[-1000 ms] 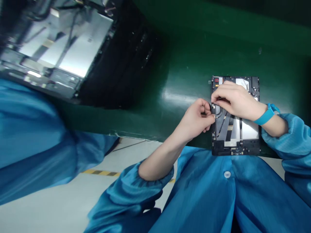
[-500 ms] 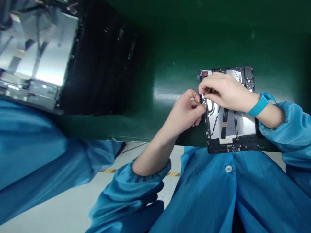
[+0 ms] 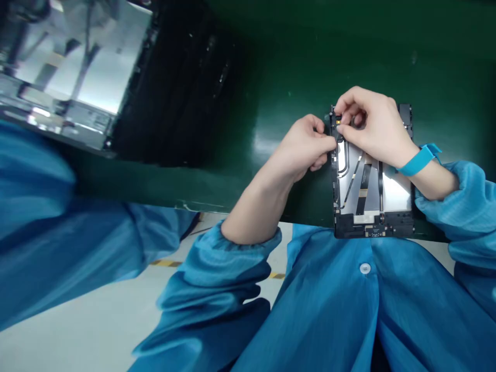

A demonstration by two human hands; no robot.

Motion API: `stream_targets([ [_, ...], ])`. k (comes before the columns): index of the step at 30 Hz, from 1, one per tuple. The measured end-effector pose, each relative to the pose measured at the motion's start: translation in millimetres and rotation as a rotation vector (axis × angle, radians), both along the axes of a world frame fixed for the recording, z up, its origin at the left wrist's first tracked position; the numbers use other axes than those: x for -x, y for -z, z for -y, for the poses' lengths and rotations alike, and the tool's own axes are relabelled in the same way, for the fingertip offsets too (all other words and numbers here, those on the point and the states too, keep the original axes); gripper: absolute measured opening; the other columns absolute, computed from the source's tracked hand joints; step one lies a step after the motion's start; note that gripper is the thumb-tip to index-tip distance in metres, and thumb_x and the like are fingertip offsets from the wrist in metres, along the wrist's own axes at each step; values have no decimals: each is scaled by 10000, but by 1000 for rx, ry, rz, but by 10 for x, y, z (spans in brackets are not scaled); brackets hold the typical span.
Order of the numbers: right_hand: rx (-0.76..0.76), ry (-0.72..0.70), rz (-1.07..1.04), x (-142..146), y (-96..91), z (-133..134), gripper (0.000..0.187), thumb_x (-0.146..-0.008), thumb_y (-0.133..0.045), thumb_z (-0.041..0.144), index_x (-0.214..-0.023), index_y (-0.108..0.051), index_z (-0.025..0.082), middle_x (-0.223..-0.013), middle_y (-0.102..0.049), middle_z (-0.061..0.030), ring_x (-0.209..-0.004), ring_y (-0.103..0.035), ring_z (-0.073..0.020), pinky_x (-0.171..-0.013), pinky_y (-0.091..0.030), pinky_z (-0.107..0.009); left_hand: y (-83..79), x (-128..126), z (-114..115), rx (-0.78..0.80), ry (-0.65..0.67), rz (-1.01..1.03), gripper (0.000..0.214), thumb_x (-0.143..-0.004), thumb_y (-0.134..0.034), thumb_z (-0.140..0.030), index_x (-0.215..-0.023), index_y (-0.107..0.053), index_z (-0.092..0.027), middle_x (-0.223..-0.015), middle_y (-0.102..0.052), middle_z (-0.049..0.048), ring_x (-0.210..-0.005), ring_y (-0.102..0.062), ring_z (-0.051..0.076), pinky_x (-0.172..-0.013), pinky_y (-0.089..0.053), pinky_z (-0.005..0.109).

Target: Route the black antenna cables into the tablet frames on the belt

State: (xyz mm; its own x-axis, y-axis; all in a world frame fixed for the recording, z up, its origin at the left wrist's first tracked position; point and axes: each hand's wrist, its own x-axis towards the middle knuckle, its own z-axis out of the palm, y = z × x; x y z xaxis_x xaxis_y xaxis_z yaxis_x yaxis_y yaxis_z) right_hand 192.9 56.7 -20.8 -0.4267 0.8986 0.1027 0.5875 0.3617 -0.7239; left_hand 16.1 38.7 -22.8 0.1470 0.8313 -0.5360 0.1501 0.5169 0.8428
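An opened tablet back (image 3: pixel 372 206), black frame with silver plates and flat ribbon cables, lies on the green belt (image 3: pixel 279 77) right before me. My left hand (image 3: pixel 306 147) grips the tablet's left edge near the top with curled fingers. My right hand (image 3: pixel 370 126), a blue wrist strap (image 3: pixel 416 163) on its wrist, is pinched over the tablet's top left corner; what its fingertips hold is too small to make out. Both hands almost touch there.
A larger opened device (image 3: pixel 73 72) with silver plates and black frame lies at the far left of the belt. A blue-sleeved arm of another person (image 3: pixel 58 232) fills the left side. Below the belt edge shows pale floor with a yellow-black stripe (image 3: pixel 166 263).
Both hands have slid up the tablet's left edge, from its middle to its top left corner. The tablet sits a little higher in view.
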Motion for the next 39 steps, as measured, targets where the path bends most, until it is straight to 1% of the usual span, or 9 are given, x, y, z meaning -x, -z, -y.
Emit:
stream_targets([
  [8,-11,-11,34,-60,23,-26,220,-882,-645,105,-1055,-670,238,-869,-713,-41,-872,-691,-248,-913,-587,-439,75,27,8,-52,19,65,407,-707,-721,-126,-898,-388,-261,-483,-369,-141,-338,-410,93,-390,-275,203],
  [15,-84,23,63,-110,14,1,181,-907,-651,166,-1073,-673,235,-974,-721,-53,-895,-681,-231,-908,-597,-417,-18,-99,-1,-41,35,-62,346,-831,-757,-243,-893,-416,-248,-496,-382,-112,-375,-410,84,-425,-251,197],
  [23,-315,332,48,-580,-22,367,351,-929,-649,309,-1272,-649,238,-1383,-619,-127,-1367,-558,-350,-1116,-519,-589,-69,-171,-4,-46,81,-211,137,-949,-631,-273,-1023,-537,-205,-582,-420,-73,-484,-457,125,-552,-412,272],
  [25,-260,447,-14,-737,65,573,503,-901,-700,365,-1380,-599,247,-1473,-584,-132,-1410,-541,-356,-1130,-515,-603,-60,-112,154,-200,97,-312,239,-956,-631,-338,-1124,-582,-175,-704,-561,-13,-665,-609,184,-704,-540,342],
  [27,-80,520,-153,-834,175,798,599,-889,-735,403,-1444,-566,257,-1503,-594,-129,-1397,-581,-342,-1170,-496,-604,-30,-73,377,-406,148,-411,424,-938,-654,-391,-1275,-599,-139,-1012,-687,102,-1003,-688,273,-960,-571,458],
  [30,84,553,-360,-816,322,1056,658,-881,-775,418,-1483,-562,262,-1580,-568,-126,-1477,-539,-344,-1270,-392,-612,83,-96,659,-546,194,-433,586,-925,-668,-394,-1419,-593,-89,-1437,-579,232,-1387,-551,372,-1208,-441,539],
  [34,-40,611,-569,-556,359,1064,591,-880,-786,395,-1431,-624,257,-1614,-548,-111,-1547,-462,-351,-1310,-313,-629,190,-102,642,-451,31,-111,651,-986,-572,-308,-1609,-445,-168,-1515,-604,173,-1309,-647,292,-1158,-520,481],
  [36,-89,582,-657,-403,269,961,597,-863,-802,379,-1420,-623,262,-1602,-557,-112,-1530,-485,-336,-1286,-362,-605,61,24,481,-430,-22,7,688,-975,-579,-267,-1635,-409,-174,-1471,-657,159,-1274,-680,279,-1114,-557,458],
  [39,-87,513,-814,-233,-54,872,469,-854,-817,312,-1299,-672,291,-1388,-687,-77,-1258,-680,-257,-1090,-556,-470,-470,446,160,-495,-32,-63,700,-907,-690,-251,-1576,-513,-146,-1400,-705,170,-1256,-698,311,-1075,-581,465],
])
